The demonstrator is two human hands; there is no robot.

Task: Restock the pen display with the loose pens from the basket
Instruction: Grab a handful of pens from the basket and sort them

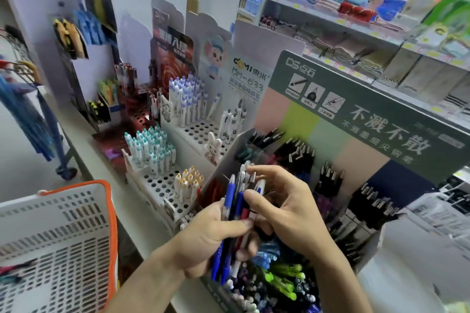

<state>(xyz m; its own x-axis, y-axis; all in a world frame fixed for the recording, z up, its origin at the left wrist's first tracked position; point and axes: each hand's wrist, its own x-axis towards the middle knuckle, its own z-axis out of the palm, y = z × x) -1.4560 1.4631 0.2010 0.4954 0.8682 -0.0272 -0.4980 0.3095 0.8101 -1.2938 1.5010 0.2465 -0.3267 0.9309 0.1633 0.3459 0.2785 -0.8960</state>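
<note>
A: It was a shop aisle, the counter [84, 140] stacked with pen stands. Where did the basket [76, 223] sit?

B: At the left, in easy reach. The left hand [203, 241] clasped a bunch of pens [232, 201], probably to feed the display [330, 160]; the right hand [287, 208] pinched at one, apparently choosing.

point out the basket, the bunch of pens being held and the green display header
basket [109, 211], head view, on its orange rim
bunch of pens [230, 193], head view, on a blue barrel above the left hand [211, 239]
green display header [368, 114], head view, on the printed face
</note>
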